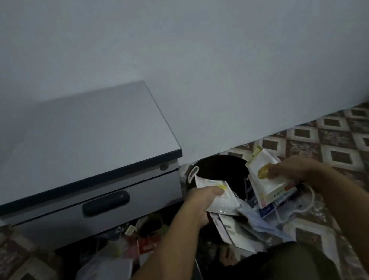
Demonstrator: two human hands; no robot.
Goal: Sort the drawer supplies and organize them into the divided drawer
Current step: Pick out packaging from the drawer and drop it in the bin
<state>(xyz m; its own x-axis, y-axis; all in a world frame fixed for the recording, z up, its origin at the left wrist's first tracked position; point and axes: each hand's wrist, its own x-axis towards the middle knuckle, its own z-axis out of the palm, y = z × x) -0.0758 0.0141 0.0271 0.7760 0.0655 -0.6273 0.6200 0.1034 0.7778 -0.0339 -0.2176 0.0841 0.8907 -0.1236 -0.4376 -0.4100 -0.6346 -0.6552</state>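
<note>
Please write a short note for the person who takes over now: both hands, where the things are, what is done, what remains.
Left hand grips a flat white packet. Right hand grips a stack of white packets, near a black bin. More supplies lie in a loose pile in front of the grey cabinet, whose visible drawer is closed. Done: nothing visibly sorted. Left: all the sorting; no dividers are in view.

We take this for a room in a home: patterned diamond floor covering (363,146) running to a plain wall (210,37), a low grey drawer cabinet (57,219) at left, a black bin (217,168) beside it, loose packets and papers (99,276) strewn on the near floor
</note>
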